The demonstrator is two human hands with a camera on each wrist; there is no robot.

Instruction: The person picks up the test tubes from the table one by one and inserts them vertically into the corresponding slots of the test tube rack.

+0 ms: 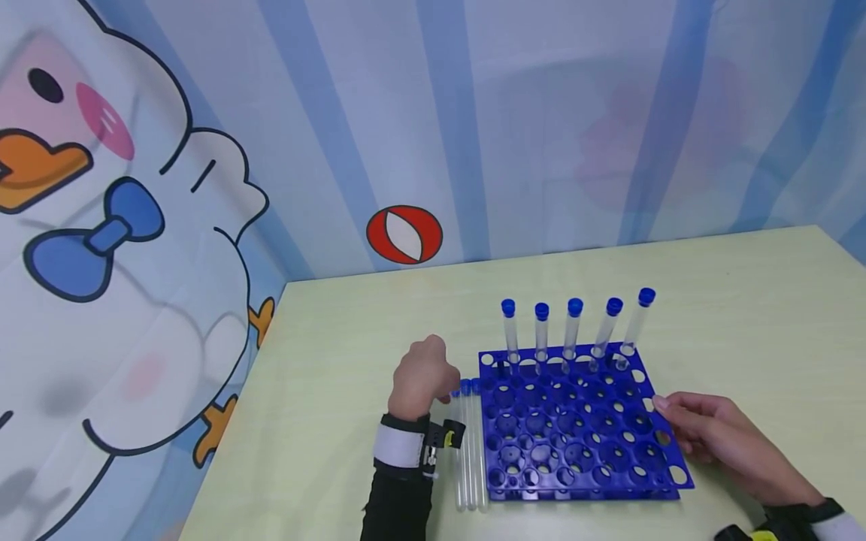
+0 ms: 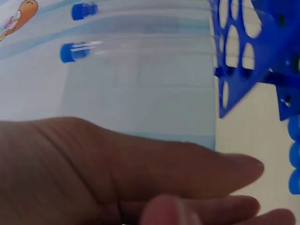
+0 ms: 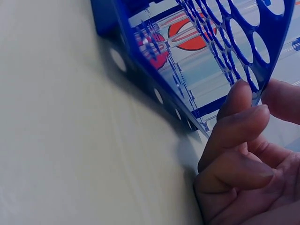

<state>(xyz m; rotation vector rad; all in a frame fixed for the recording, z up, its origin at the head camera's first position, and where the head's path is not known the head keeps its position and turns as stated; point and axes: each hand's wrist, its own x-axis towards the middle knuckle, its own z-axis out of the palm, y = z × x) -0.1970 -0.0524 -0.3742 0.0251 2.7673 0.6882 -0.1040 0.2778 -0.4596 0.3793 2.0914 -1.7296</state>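
Note:
A blue test tube rack stands on the table, full of round holes. Several clear test tubes with blue caps stand in its far row, some leaning. Along the rack's left side lie three capped test tubes, side by side, their caps facing away from me. My left hand hovers by those caps; the left wrist view shows its fingers extended and a gap before the caps. My right hand pinches the rack's right edge between thumb and fingers, also seen in the right wrist view.
The pale table reaches back to a blue striped curtain. A printed cartoon duck covers the cloth along the left side. A red and white ball is printed low on the back cloth.

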